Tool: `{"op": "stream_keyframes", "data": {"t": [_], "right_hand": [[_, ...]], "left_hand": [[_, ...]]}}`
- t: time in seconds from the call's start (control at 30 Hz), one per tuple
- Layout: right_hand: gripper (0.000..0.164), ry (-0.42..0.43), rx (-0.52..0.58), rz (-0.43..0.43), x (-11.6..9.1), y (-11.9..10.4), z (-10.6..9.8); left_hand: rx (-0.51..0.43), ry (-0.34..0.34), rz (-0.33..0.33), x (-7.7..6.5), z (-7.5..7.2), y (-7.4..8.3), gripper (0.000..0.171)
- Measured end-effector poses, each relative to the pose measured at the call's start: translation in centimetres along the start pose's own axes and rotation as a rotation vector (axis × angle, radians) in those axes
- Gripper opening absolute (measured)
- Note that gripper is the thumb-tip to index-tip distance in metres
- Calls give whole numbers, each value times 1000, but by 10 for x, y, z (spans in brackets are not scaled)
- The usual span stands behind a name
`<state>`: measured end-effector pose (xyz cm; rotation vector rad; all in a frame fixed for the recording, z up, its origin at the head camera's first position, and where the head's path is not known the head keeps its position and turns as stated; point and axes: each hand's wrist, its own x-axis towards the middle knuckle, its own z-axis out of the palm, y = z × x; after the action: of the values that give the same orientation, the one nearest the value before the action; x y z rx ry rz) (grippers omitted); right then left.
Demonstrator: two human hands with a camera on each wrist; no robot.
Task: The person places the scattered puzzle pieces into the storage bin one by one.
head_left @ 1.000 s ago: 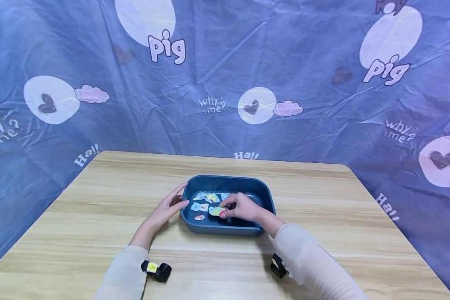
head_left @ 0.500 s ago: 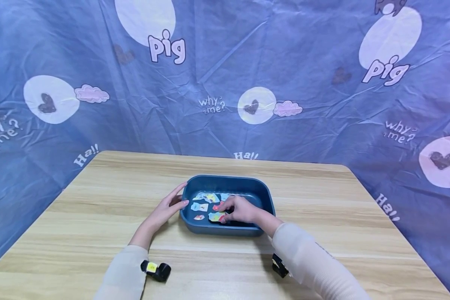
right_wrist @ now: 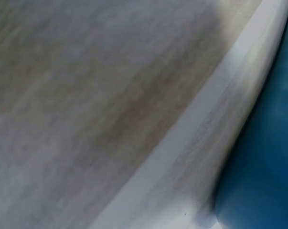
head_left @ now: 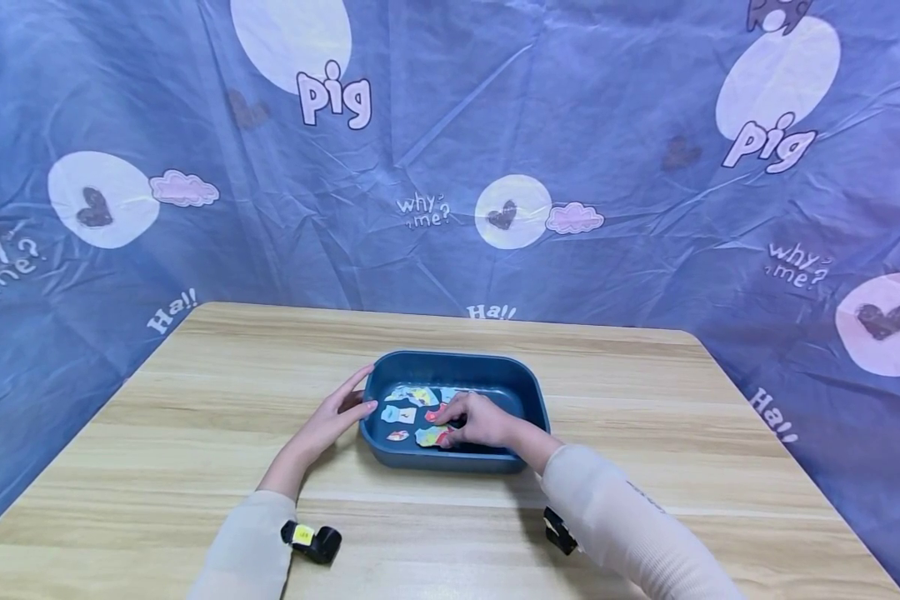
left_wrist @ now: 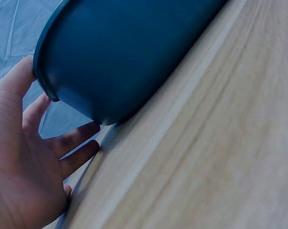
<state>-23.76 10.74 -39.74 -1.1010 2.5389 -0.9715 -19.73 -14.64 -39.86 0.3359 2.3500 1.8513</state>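
A dark blue rounded bin [head_left: 450,461] stands on the wooden table, with several flat, irregular printed pieces on its floor. My left hand [head_left: 335,421] is at its left end, fingers spread; the left wrist view shows the thumb [left_wrist: 20,76] against the rim. Inside the bin, my right hand [head_left: 480,418] has its index fingertip at a red piece [head_left: 432,414] and its thumb at a yellow, green and red piece [head_left: 429,436]. I cannot tell whether it pinches either piece. The right wrist view shows only the tabletop and the bin's blue outer wall [right_wrist: 263,181].
A light blue and white piece [head_left: 399,414], a small red and white piece [head_left: 397,435] and a larger multicoloured piece [head_left: 412,395] lie in the bin's left half. The wooden table [head_left: 217,392] extends around it. A blue printed cloth [head_left: 390,250] hangs behind.
The right fingers have moved apart, and the red piece now shows under the index finger. The yellow, green and red piece has shifted slightly left and nearer. The left hand has stayed put.
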Motion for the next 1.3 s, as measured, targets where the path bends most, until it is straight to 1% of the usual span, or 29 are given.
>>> {"op": "stream_keyframes", "data": {"t": [0.4, 0.57, 0.77, 0.87, 1.07, 1.13, 1.2, 1.23, 1.3], "right_hand": [[31, 3, -24, 3, 2, -1, 1], [32, 15, 15, 19, 2, 1, 0], [24, 34, 106, 42, 0, 1, -4], [24, 60, 150, 45, -1, -1, -7], [28, 146, 184, 25, -4, -8, -22], [29, 175, 209, 33, -6, -10, -29], [29, 206, 225, 41, -9, -12, -37], [28, 218, 239, 57, -12, -17, -41], [28, 239, 263, 75, -17, -17, -47]], "left_hand": [[8, 3, -9, 0, -2, -1, 57], [1, -1, -1, 0, -1, -1, 57], [10, 2, 3, 0, 0, -1, 57], [15, 4, 11, -1, 0, -1, 57], [17, 9, 10, 0, -1, -1, 56], [12, 11, 9, 2, -3, -6, 56], [12, 21, 5, 5, -4, -14, 56], [14, 27, 2, 7, -5, -19, 56], [19, 28, 4, 6, -5, -19, 57]]}}
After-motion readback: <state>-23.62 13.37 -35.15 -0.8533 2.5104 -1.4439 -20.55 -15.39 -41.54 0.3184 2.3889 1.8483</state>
